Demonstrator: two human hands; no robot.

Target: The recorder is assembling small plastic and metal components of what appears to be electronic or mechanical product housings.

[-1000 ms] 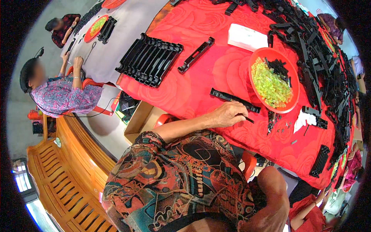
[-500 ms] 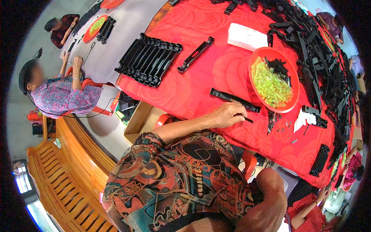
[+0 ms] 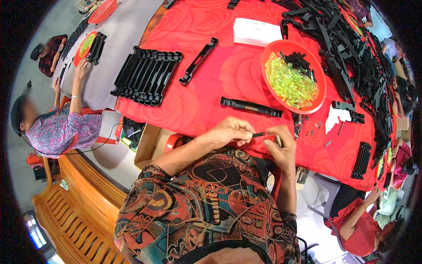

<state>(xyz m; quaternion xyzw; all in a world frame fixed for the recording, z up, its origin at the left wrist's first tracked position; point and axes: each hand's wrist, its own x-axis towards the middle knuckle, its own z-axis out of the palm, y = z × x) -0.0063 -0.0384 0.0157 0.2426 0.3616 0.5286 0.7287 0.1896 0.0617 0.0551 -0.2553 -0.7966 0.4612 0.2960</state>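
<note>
Above the near table edge, my left hand (image 3: 232,132) pinches a small black strip (image 3: 258,134) between thumb and fingers. The strip's free end points toward my right hand (image 3: 282,145), whose thumb and fingers close on a small pale piece (image 3: 278,141), too small to name. A gap separates the two hands. Just beyond them, a long black plastic frame (image 3: 250,107) lies on the red tablecloth (image 3: 206,99). Further right stands a red bowl (image 3: 323,90) with translucent yellow-green pieces (image 3: 288,83) and some small black parts (image 3: 299,61) in it.
Several black frames (image 3: 147,77) lie side by side at left, near a single one (image 3: 198,61). A white box (image 3: 257,31) stands behind the bowl. Black parts (image 3: 338,44) heap up at far right, near a white cloth (image 3: 336,118). Another person (image 3: 66,130) sits at left.
My right hand has come up from below the table edge to near my left. My left hand has drawn back from the frame with the black strip. The view has shifted.
</note>
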